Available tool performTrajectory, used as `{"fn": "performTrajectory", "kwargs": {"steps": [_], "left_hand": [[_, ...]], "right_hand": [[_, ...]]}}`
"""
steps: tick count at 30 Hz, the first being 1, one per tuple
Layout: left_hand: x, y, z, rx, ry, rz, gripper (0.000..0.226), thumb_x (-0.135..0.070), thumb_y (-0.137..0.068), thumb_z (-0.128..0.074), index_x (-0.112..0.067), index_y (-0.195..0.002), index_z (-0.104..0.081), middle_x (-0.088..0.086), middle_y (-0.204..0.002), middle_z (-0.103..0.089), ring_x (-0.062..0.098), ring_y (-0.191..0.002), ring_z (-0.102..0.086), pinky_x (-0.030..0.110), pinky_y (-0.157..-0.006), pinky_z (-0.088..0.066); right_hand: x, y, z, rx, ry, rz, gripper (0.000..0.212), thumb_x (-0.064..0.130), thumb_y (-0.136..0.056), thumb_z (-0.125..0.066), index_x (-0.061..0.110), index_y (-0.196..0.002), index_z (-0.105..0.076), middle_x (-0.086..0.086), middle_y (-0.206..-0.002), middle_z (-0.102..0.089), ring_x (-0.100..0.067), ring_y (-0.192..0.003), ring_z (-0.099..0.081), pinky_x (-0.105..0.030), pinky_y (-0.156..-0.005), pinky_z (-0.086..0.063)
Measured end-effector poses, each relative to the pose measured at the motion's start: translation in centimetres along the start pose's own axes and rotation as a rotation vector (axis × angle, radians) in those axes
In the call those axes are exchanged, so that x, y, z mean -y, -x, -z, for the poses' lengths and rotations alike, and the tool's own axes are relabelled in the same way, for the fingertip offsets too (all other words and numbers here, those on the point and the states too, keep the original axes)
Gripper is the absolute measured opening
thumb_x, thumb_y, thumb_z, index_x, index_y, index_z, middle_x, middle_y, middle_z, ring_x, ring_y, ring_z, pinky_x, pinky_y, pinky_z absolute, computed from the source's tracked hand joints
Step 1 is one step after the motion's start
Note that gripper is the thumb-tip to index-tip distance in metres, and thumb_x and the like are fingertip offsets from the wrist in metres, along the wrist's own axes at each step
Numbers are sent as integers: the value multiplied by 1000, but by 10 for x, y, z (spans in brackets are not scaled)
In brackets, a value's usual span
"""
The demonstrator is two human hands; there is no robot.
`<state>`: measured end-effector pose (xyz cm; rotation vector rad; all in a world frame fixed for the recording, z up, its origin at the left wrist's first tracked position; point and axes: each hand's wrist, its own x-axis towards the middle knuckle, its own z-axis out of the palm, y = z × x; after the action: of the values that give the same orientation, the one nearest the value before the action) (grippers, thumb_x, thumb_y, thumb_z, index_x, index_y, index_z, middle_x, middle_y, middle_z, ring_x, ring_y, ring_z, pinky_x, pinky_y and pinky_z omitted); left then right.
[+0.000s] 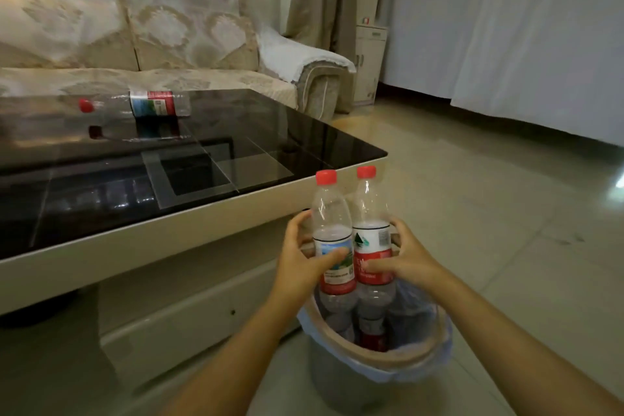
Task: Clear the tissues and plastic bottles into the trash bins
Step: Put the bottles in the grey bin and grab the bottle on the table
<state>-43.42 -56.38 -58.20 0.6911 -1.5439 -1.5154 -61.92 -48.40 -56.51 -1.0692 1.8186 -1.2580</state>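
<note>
We hold two clear plastic water bottles with red caps side by side and upright, just above the trash bin (398, 360) — a grey round bin with a beige rim and a pale blue bag lining it. Our left hand (305, 258) curls round the left bottle (332, 230), thumb across its label; our right hand (403, 257) curls round the right bottle (371, 223) the same way, thumb on the red part of its label. The two bottles touch each other, and their bases sit inside the bin's mouth. More bottles lie deeper in the bin. A third clear plastic bottle (141, 105) with a red cap lies on its side on the black glass worktop (270, 145), well apart from both hands — near the far edge by the patterned beige sofa (152, 27).
</note>
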Motion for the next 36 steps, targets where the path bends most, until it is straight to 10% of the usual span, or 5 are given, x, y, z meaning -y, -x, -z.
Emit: {"fn": "performTrajectory", "kwargs": {"steps": [7,13,17,24,36], "left_hand": [[35,2,-15,47,-35,75,84,-11,-72,-80,-37,-137,-33,-11,-118,-55,7,-104,-58,27,-79,-57],[37,1,-6,110,-104,89,83,-16,-78,-76,-45,-140,-29,-7,-127,-48,10,-109,-57,36,-83,-57],[10,11,10,74,-782,-296,63,-37,-89,-62,-45,-141,-28,-17,-138,-41,-4,-113,-46,18,-85,-46],[-85,5,85,-73,-1379,-839,44,-45,-89,-42,-25,-127,-52,-3,-122,-60,15,-108,-58,29,-78,-49],[-164,16,365,-407,-1773,-300,56,-50,-92,-49,-21,-139,-42,3,-137,-51,23,-125,-48,41,-97,-41]], "right_hand": [[-53,-3,1,2,108,-59,94,14,-45,-90,30,-124,-40,6,-116,-59,-18,-101,-62,-48,-87,-54],[-38,2,5,-143,281,116,47,4,-78,-73,29,-114,-55,15,-98,-59,-10,-95,-60,-11,-62,-46],[-15,12,-7,-271,804,385,21,27,-84,-63,30,-105,-65,9,-104,-65,-16,-93,-61,-27,-70,-45],[65,18,-80,-356,884,884,22,31,-85,-52,18,-86,-69,2,-84,-66,-17,-74,-60,-27,-64,-46],[212,-16,-296,-113,813,1028,44,41,-93,-49,23,-133,-49,2,-136,-46,-15,-128,-40,-36,-101,-40]]}}
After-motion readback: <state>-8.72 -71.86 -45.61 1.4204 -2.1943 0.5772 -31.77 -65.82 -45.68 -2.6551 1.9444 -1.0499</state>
